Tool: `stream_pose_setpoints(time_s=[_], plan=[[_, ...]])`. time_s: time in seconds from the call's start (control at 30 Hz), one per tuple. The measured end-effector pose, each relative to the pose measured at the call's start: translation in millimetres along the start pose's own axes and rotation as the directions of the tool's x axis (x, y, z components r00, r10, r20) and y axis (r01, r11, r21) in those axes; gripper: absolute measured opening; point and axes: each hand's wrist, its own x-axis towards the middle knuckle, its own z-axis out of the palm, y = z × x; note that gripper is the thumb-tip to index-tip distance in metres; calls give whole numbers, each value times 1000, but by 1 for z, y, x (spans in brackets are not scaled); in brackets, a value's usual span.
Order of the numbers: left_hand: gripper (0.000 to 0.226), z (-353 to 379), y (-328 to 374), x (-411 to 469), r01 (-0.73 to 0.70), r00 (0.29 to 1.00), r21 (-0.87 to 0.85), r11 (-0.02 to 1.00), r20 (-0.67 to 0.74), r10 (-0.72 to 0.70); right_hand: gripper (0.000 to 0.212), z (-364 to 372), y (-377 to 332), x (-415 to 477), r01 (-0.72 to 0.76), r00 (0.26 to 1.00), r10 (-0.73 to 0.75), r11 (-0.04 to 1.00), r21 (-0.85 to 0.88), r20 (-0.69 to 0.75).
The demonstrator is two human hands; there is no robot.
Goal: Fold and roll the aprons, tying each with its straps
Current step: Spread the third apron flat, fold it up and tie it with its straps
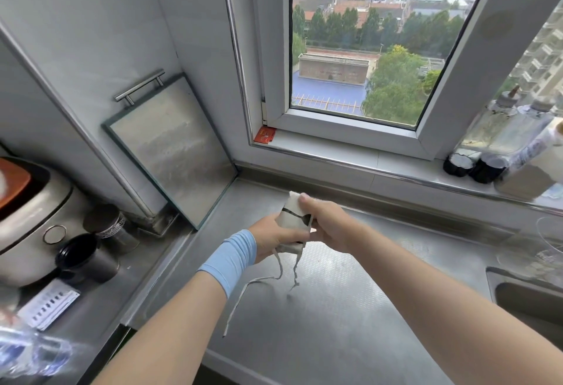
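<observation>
A rolled white apron [293, 213] with a black pattern is held in the air above the steel counter [335, 308]. My left hand [274, 237], with a blue band on its wrist, grips the roll from below and the left. My right hand [329, 223] clasps it from the right, thumb on its top edge. Two thin white straps [280, 272] dangle loose from the roll's lower end; the longer one trails down to the left toward the counter.
A glass board with a metal handle [170, 153] leans against the wall at the left. A rice cooker [30, 217] and dark cups [88, 256] stand far left. Bottles [499, 147] line the window sill at right. A sink [530, 299] lies at the right edge.
</observation>
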Motion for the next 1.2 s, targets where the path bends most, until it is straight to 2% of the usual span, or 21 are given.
stream_pose_setpoints(time_s=[0.03,0.1,0.17,0.27,0.37,0.43,0.5,0.53,0.63,0.7,0.8,0.9,0.93,1.03,1.1,1.2], plan=[[54,-5,-1,-1,7,1000,-5,1000,-27,-8,35,-1,-1,-1,-65,998,64,997,39,24],[56,-12,-3,-4,1,998,0,1000,-55,-1,28,-5,-3,-5,-159,982,157,987,11,109],[62,-15,-3,-7,-8,999,12,1000,-47,9,20,-5,0,-6,-169,970,178,983,-70,164],[52,-12,1,-7,-29,1000,0,1000,-7,29,23,-5,4,-1,-96,987,120,973,-208,104],[35,-4,6,-9,-19,994,-88,996,-109,9,28,-6,1,2,-61,997,71,962,-265,28],[37,-4,1,-5,-27,985,-111,993,-174,8,29,-9,-2,1,-14,1000,4,904,-428,-25],[48,-6,-5,0,-18,965,-59,998,-262,2,27,-10,-4,1,28,994,-88,784,-621,-65],[56,-7,-7,1,-5,949,-6,1000,-316,3,24,-11,-4,1,39,990,-126,691,-721,-67],[64,-10,-5,5,30,916,195,980,-399,52,16,-10,-9,-3,72,990,-139,337,-939,26],[61,-12,2,5,51,922,364,930,-375,96,24,-8,-14,-9,110,989,-108,127,-986,97],[53,-16,15,5,96,948,602,793,-297,111,29,-3,-28,-18,173,977,-102,-122,-977,186],[37,-18,23,1,150,974,819,554,-219,59,31,2,-42,-23,257,948,-107,-294,-921,299],[32,-16,23,-1,149,980,847,511,-195,37,31,3,-45,-24,281,931,-133,-332,-901,339],[27,-10,18,-4,86,989,886,456,-132,69,22,0,-49,-18,311,873,-267,-340,-887,408],[40,-5,16,-5,57,993,877,476,-100,64,22,-4,-49,-14,308,871,-316,-244,-919,376],[54,3,12,-9,26,998,839,543,-53,35,21,-4,-44,-11,265,923,-263,-88,-960,279]])
